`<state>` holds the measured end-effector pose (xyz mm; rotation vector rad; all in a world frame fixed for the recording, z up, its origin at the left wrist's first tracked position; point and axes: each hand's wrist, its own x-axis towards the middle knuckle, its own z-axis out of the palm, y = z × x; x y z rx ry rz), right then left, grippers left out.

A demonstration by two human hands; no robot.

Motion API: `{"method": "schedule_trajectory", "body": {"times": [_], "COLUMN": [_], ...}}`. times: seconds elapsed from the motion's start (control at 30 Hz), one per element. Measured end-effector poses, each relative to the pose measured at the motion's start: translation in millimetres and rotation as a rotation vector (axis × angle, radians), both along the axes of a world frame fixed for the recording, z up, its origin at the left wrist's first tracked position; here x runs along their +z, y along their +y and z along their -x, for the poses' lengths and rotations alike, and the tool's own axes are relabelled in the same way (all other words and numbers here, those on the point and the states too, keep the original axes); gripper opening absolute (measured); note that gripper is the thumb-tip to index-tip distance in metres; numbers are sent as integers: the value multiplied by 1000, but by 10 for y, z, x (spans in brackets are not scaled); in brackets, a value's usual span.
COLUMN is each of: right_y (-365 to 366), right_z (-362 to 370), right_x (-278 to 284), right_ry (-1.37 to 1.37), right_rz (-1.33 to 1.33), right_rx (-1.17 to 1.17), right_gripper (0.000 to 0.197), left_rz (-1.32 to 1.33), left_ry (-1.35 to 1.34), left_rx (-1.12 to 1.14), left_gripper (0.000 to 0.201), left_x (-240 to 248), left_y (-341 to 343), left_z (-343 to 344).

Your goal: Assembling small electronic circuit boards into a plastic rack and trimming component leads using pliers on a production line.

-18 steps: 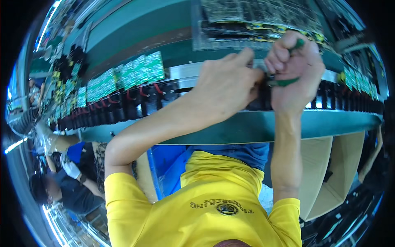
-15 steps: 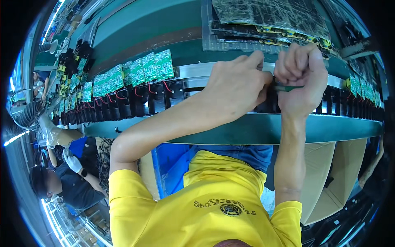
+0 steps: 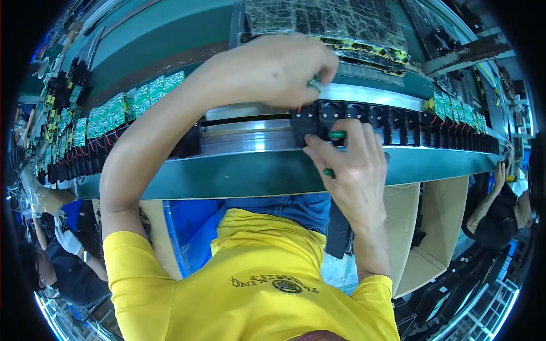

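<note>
My left hand (image 3: 278, 68) is closed above the metal rail, fingers curled around a small green piece (image 3: 314, 84) that looks like the edge of a circuit board. A short red wire (image 3: 300, 109) shows beneath it, by a black plastic housing (image 3: 306, 126). Against that housing rest the thumb and fingertips of my right hand (image 3: 355, 170). A green-handled tool (image 3: 336, 135) is tucked in this hand, and one handle end pokes out under the thumb. The tool's head is hidden.
Black housings (image 3: 392, 125) line the rail (image 3: 244, 142). Green circuit boards (image 3: 148, 96) stand on housings at left, more boards (image 3: 455, 111) at right. A wrapped stack of boards (image 3: 324, 23) lies beyond. Cardboard (image 3: 438, 238) stands below the bench; co-workers (image 3: 74, 267) sit at both sides.
My hands have separated. The left has moved up and left; the right has come down onto a black housing, its green-handled tool now showing more. The whole view has shifted sideways.
</note>
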<state>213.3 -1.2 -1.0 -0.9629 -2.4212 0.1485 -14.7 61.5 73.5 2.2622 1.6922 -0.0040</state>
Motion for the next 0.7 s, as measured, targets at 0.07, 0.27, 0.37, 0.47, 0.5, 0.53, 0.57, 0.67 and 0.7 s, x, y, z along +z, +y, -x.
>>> {"method": "schedule_trajectory", "body": {"times": [0.07, 0.27, 0.37, 0.47, 0.5, 0.53, 0.57, 0.67, 0.7], "right_y": [-15, -46, -128, -167, -167, -160, -88, 25, 52], "right_z": [-13, -9, -161, -290, -322, -368, -372, -357, -313], "right_x": [-66, -27, 13, 131, 174, 193, 179, 196, 208], "right_ry": [-87, -73, 79, 296, 412, 524, 560, 705, 825], "right_rz": [-80, -49, -5, 176, 266, 345, 295, 319, 415], "right_rx": [-29, -8, 13, 60, 98, 119, 179, 271, 345], "right_gripper": [16, 30, 57, 72, 79, 87, 98, 118, 128], "left_rz": [-13, -506, -446, -421, -421, -426, -404, -409, -420], "left_ry": [-30, -270, -148, 97, 139, 170, 202, 202, 188], "left_rx": [30, -199, -51, -79, -50, -36, -31, 19, 105], "left_gripper": [23, 63, 63, 56, 55, 54, 62, 78, 88], "left_x": [-29, -714, -629, -454, -475, -526, -499, -435, -405], "left_y": [34, -558, -897, -1215, -1334, -1382, -1467, -1517, -1541], "left_z": [-60, -19, 216, 560, 679, 752, 784, 503, 323]}}
